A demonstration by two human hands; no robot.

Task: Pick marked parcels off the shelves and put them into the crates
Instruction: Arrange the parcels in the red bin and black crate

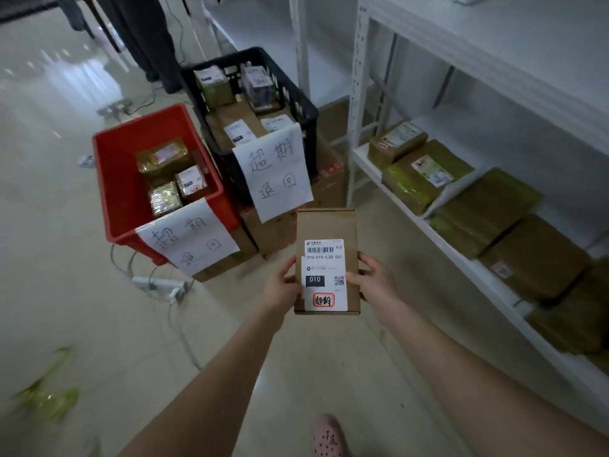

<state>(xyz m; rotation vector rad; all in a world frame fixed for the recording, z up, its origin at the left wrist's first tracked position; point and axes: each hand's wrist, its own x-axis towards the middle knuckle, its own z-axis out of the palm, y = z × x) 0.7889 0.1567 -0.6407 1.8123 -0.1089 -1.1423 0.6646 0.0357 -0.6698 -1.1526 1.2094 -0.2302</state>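
A pale tiled floor (99,324) runs past white metal shelving (357,94) that fills the view from one to four o'clock. Its lower shelf is loaded with brown and olive wrapped packages (478,209). Just toward five o'clock from the centre of the view, both hands hold a flat brown cardboard parcel (326,225) in the air above the floor, label side up. The left hand (281,290) grips its left edge, fingers (290,267) curled round the side. The right hand (375,282) grips the right edge, thumb lying on the white shipping label (324,258). A red-ringed handwritten mark (323,300) sits at the label's near end. At ten o'clock from the parcel stands a red plastic crate (108,179), and at twelve o'clock a black plastic crate (293,90). Each holds small boxes (164,156) and carries a handwritten paper sign (273,169).
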